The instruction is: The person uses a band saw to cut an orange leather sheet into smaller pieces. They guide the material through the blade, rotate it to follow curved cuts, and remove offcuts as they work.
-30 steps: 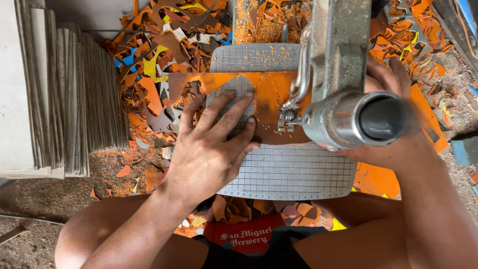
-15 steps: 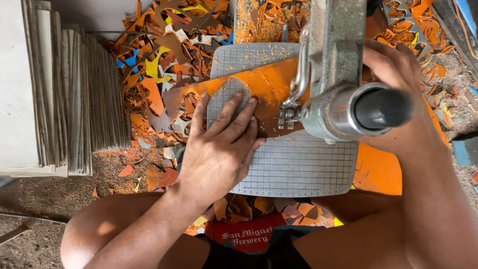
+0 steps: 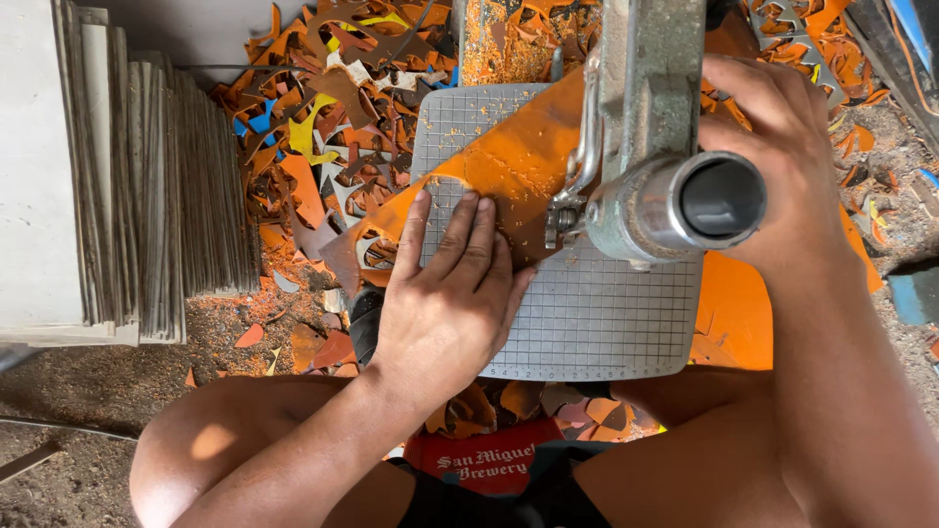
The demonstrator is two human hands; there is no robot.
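A flat orange sheet [image 3: 518,166] lies slantwise across the grey gridded saw table [image 3: 597,313], running from near left to far right. My left hand [image 3: 445,303] presses flat on the sheet's near left part, fingers spread and pointing away from me. My right hand [image 3: 782,166] rests on the sheet's right side, partly hidden behind the saw's metal arm and its round tube end [image 3: 685,205]. The blade guide [image 3: 562,220] stands over the sheet just right of my left fingertips. Orange sawdust lies on the sheet.
A tall stack of grey boards on edge [image 3: 127,196] stands to the left. Orange, brown and yellow offcuts [image 3: 323,127] litter the ground around and beyond the table. My bare knees flank the table's near edge. Dusty ground at the lower left.
The orange sheet has turned from lying level across the table to a slant, its left end swinging toward me. Both hands have moved with it.
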